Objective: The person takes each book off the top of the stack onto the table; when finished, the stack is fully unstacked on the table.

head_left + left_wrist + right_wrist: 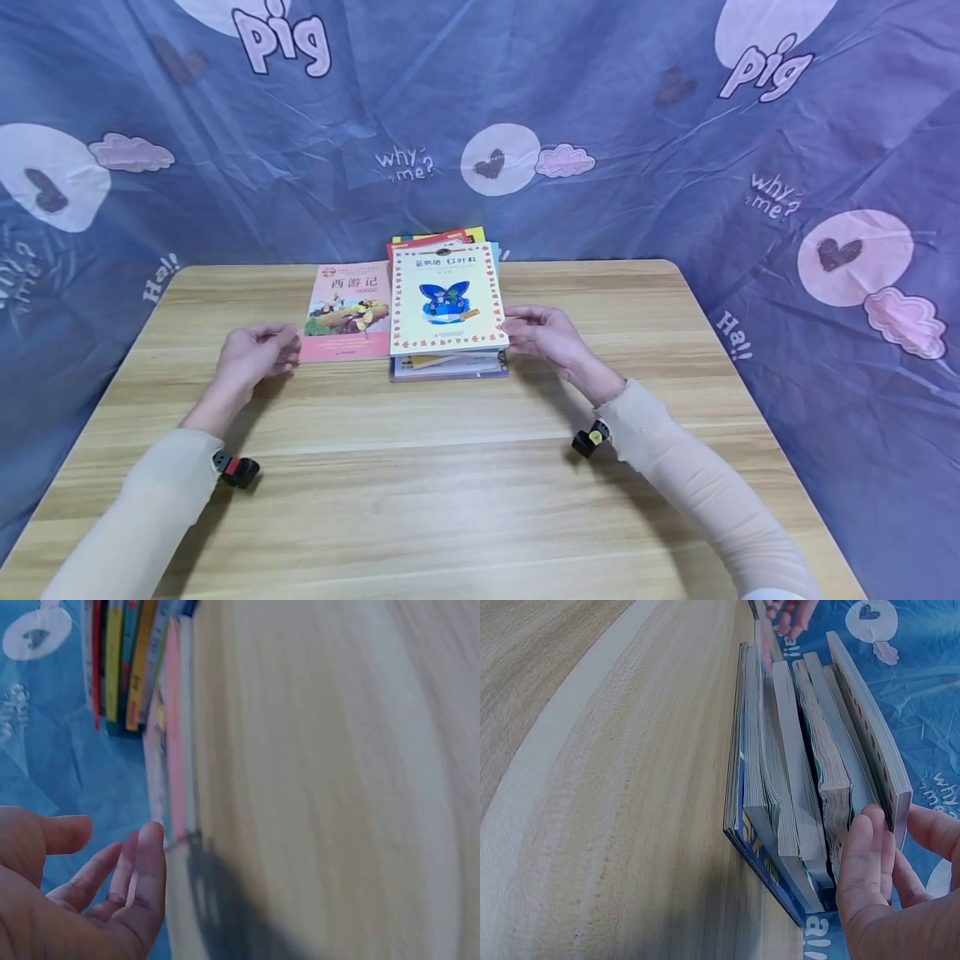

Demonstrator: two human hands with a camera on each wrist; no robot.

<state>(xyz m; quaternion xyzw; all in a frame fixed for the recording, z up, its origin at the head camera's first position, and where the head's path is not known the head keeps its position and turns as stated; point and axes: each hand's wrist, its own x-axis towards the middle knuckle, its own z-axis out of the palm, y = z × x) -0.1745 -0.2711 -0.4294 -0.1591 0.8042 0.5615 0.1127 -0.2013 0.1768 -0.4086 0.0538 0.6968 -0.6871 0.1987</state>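
Note:
A pink thin book [345, 342] with a picture cover lies flat beside a stack of books, its right side against the stack. On top of the stack sits a cream book [408, 321] with a blue butterfly and a leaf border. My right hand [551, 337] pinches this top book at its right edge, thumb at the cover side and fingertips [866, 829] beneath. In the right wrist view, the books below [780, 765] fan slightly apart. My left hand [258, 354] is at the pink book's left edge, its fingers loosely bent around nothing.
The wooden table [450, 500] carries the stack near its back edge. Behind and at both sides hangs a blue printed cloth [637, 200]. Both sleeved wrists wear small black cameras [240, 472] on straps.

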